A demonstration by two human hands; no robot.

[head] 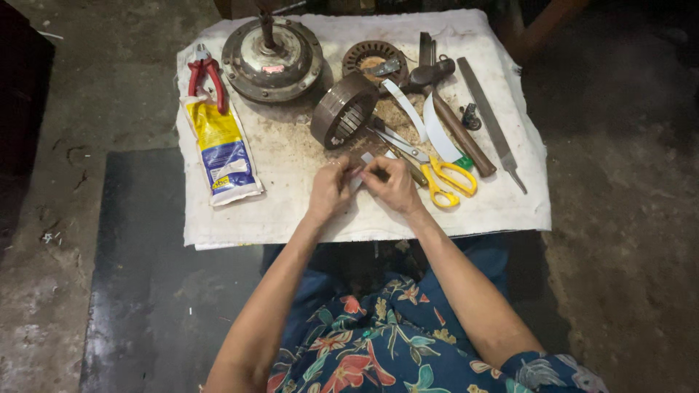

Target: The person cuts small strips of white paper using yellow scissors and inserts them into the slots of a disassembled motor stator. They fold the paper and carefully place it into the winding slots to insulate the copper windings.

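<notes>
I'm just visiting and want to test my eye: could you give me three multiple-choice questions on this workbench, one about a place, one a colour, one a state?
1. Where do the red-handled pliers lie?
A. far left of the white cloth
B. beside the long flat metal file
C. on the floor

2. What colour are the handles of the scissors?
A. red
B. yellow
C. blue

3. How are the left hand and right hand?
A. wide apart
B. flat on the cloth
C. together, pinching a small pale strip

Answers: 1 A, they lie by the cloth's left edge, above the yellow and blue pouch. 2 B, both loops are yellow. 3 C, the fingertips meet on the strip.
</notes>
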